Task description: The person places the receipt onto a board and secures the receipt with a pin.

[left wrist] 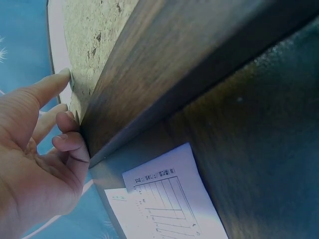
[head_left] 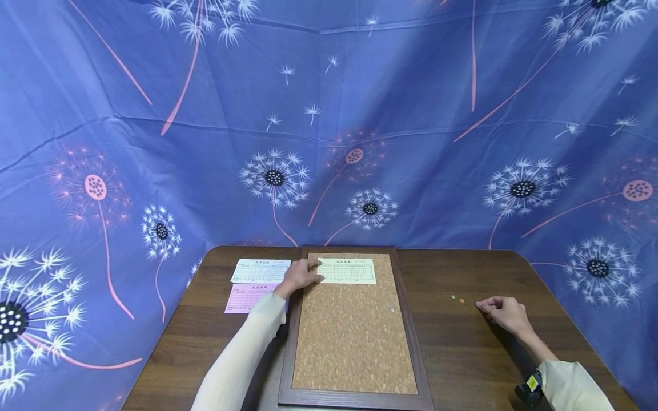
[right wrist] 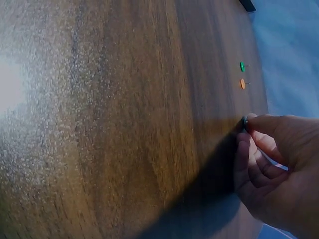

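A pale yellow-green printed form point(head_left: 349, 271) lies across the top of the framed corkboard point(head_left: 354, 342). My left hand point(head_left: 302, 275) rests at the form's left edge, its thumb and a finger stretched onto the paper and board; the left wrist view shows other fingers bent beside the wooden frame point(left wrist: 134, 59). To the right of the board, my right hand point(head_left: 506, 314) pinches a small dark thumbtack point(right wrist: 244, 123) between thumb and finger, close to the tabletop. Green point(right wrist: 242, 66) and orange point(right wrist: 242, 83) thumbtacks lie on the table near it.
Left of the board lie a white-blue printed form point(head_left: 260, 270) and a pink one point(head_left: 249, 298), partly behind my left arm. A tiny shiny thing point(head_left: 393, 309) shows on the cork's right side. A blue dandelion-patterned cloth point(head_left: 329, 85) hangs behind the brown table point(head_left: 462, 354).
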Motion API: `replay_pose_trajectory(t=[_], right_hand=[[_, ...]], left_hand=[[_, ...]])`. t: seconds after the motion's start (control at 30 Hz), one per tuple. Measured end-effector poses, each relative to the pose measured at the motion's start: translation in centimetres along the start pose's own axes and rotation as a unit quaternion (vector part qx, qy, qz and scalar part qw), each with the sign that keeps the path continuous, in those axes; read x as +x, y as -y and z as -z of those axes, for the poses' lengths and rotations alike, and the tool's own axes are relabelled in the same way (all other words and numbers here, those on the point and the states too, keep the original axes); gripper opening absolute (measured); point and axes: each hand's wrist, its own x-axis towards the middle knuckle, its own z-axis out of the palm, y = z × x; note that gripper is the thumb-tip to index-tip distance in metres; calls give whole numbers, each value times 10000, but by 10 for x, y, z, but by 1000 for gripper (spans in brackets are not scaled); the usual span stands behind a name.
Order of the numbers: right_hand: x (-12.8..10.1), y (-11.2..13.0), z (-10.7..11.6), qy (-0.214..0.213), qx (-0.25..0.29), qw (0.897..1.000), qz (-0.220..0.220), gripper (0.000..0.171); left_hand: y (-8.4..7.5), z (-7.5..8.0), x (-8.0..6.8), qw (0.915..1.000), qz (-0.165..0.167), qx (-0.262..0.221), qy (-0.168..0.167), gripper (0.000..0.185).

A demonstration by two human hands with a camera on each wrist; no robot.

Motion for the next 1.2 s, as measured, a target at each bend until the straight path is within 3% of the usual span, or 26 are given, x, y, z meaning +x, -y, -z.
replay_pose_trajectory(t=[0.33, 0.57, 0.8, 1.2], right_hand=[[0, 2, 3, 217, -66, 9993, -301, 32], [-2, 1, 3, 513, 301, 9971, -483, 31], [-5, 2, 5, 735, 336, 9961, -366, 33], [-7, -2, 4, 682, 301, 9971, -171, 27]], left_hand=[[1, 1, 0, 10000, 15, -65, 43, 52], [2, 0, 1, 10000, -29, -52, 48, 52], [0, 0, -1, 10000, 20, -64, 48, 51], [0, -1, 0, 10000, -55, 39, -10, 51]])
